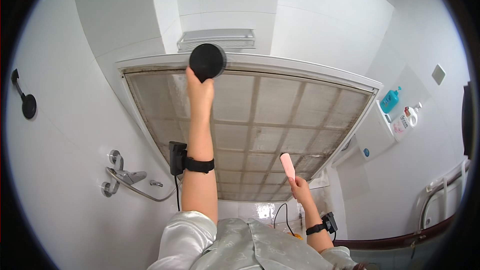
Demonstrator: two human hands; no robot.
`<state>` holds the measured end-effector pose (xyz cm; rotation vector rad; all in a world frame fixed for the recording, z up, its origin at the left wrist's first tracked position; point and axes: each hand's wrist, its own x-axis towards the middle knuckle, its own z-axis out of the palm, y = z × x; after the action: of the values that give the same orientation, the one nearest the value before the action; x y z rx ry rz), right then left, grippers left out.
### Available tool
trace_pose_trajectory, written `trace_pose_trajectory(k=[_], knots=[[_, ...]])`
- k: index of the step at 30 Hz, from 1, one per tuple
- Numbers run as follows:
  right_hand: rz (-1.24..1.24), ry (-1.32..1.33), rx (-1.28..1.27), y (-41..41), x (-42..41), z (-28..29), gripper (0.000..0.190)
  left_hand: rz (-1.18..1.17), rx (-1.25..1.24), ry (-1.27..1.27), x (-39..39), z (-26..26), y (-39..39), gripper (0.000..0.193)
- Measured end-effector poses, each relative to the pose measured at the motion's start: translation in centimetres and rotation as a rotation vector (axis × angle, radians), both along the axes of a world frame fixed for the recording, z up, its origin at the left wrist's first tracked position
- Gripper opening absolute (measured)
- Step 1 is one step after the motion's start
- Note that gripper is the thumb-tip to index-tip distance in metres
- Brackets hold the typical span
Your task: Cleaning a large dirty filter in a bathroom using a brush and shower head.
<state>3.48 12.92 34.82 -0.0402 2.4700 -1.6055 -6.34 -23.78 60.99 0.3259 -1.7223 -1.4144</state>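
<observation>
A dirty mesh window screen (270, 131) in a white frame stands tilted before me, with a grid of brown stains across it. My left hand (201, 90) is raised near the frame's top edge and grips a black round shower head (207, 62), seen from behind. Lower right, my right hand (300, 189) holds a pink-backed brush (287, 165) by its handle; dark bristles show slightly at its far end, against or close to the mesh. Whether they touch it, I cannot tell.
A chrome mixer tap (129, 176) with a hose juts from the left wall, below a black holder (29, 105). A wire shelf (217, 39) hangs behind the screen. Right, a blue pump bottle (390, 100) and a white pump bottle (405, 123) stand by a white box (375, 131).
</observation>
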Motion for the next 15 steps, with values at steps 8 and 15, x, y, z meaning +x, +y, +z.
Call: trace_pose_trajectory(k=[8,15], knots=[[-0.159,-0.194,-0.075,9.2,2.3,0.7,0.032,-0.078,-0.133,-0.049,-3.4,-0.5,15.0,0.073],[-0.293,-0.11,-0.138,18.0,4.9,-2.3,0.026,-0.238,-0.173,-0.159,-4.5,1.2,29.4,0.085]])
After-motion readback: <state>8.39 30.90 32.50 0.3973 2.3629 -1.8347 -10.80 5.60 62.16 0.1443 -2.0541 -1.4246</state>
